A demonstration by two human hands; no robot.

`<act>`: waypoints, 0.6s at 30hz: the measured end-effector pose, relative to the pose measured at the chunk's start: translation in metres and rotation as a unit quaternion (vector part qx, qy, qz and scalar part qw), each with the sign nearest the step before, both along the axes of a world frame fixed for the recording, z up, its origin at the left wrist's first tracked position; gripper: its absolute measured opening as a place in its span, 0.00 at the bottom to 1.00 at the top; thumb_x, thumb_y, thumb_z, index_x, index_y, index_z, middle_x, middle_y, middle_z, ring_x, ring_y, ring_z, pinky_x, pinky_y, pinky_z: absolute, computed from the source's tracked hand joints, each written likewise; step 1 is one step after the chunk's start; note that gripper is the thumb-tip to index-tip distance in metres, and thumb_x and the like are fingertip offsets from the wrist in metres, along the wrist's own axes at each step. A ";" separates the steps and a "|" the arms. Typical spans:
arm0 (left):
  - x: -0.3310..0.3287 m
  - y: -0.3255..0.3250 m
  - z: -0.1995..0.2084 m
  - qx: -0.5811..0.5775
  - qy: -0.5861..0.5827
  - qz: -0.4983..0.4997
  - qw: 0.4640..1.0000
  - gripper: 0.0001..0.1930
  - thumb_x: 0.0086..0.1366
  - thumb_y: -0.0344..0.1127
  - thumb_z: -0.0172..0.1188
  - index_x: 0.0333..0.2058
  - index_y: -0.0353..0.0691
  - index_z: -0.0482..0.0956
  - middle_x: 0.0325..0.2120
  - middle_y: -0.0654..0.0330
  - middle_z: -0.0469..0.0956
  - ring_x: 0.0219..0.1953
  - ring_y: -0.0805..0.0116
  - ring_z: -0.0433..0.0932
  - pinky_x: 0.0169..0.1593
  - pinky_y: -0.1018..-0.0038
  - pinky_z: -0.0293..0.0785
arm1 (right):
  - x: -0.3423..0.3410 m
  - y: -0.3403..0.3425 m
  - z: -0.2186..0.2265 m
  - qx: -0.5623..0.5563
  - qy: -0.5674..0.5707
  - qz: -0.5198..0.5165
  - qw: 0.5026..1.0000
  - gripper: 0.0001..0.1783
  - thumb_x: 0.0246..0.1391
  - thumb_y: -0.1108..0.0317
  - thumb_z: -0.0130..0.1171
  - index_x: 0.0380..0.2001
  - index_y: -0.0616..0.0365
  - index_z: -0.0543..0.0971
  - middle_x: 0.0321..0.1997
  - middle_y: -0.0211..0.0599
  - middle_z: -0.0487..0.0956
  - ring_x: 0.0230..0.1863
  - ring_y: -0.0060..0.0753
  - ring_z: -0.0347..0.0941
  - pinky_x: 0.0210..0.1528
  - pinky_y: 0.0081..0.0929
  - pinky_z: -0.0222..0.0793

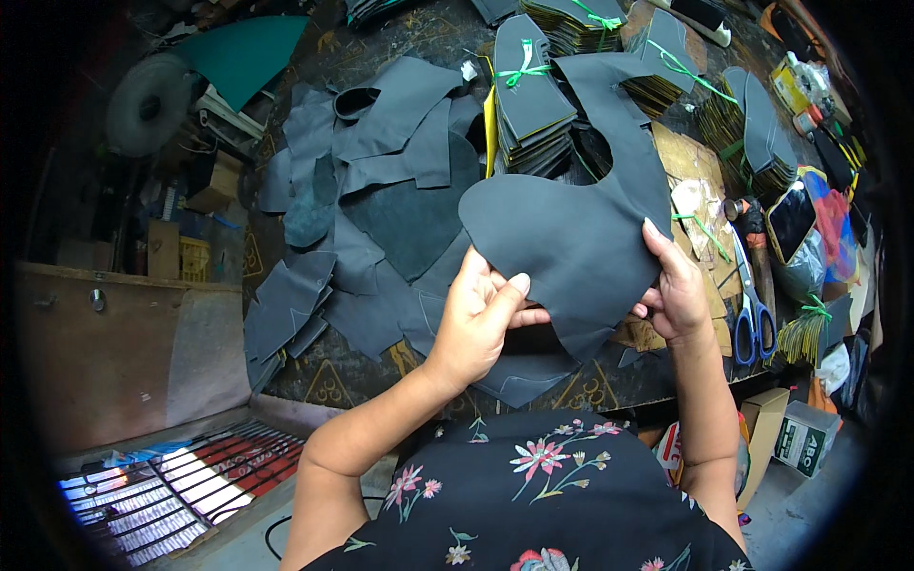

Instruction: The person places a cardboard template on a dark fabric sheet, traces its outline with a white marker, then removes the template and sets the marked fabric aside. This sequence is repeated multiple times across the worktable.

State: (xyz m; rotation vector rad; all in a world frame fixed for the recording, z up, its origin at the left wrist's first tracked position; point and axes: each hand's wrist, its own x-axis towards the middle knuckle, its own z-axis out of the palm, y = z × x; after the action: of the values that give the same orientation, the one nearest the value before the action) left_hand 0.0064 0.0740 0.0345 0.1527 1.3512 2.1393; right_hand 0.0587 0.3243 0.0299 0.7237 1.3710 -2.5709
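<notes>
Dark sheet (571,228): between my hands, curving toward the surface's (328,383) far edge.
Left hand (483,322): pinching its lower-left rim.
Right hand (682,293): pinching its right rim.

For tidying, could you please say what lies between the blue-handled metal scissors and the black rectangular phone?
In the head view, a brown-handled hammer lies between the scissors and phone.

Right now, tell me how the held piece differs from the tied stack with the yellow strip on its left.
The piece looks like one sheet; the stack has many layers.
The piece is up in the left hand and right hand; the stack lies on the table.
The piece shows no tie; the stack wears a green tie.
Both have dark grey upper faces.
</notes>
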 end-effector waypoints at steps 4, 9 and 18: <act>0.006 -0.002 -0.005 -0.004 0.006 0.005 1.000 0.30 0.77 0.26 0.49 0.73 0.42 0.51 0.63 0.53 0.72 0.53 0.64 0.83 0.50 0.66 0.87 | 0.002 -0.004 -0.003 0.037 -0.006 -0.006 0.999 0.21 0.71 0.50 0.57 0.54 0.55 0.74 0.31 0.29 0.81 0.11 0.16 0.62 0.11 0.17 0.58; 0.017 -0.007 -0.009 0.002 -0.004 0.017 1.000 0.29 0.77 0.26 0.49 0.72 0.41 0.51 0.63 0.53 0.72 0.54 0.62 0.83 0.50 0.65 0.87 | 0.005 -0.011 0.003 0.051 -0.012 0.004 0.999 0.25 0.68 0.51 0.60 0.58 0.57 0.73 0.38 0.32 0.82 0.18 0.16 0.72 0.13 0.14 0.60; 0.029 -0.002 -0.020 -0.032 0.057 0.008 0.998 0.18 0.70 0.28 0.67 0.55 0.31 0.77 0.50 0.57 0.83 0.51 0.71 0.81 0.55 0.72 0.79 | 0.022 -0.060 -0.001 0.060 0.039 -0.021 0.997 0.39 0.55 0.59 0.74 0.64 0.62 0.70 0.53 0.38 0.81 0.46 0.26 0.80 0.44 0.23 0.77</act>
State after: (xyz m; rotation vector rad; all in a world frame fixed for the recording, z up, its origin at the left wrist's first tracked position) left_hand 0.0351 0.0724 0.0142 0.2430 1.4893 2.1243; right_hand 0.0809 0.2647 0.0288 0.6846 1.5614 -2.5927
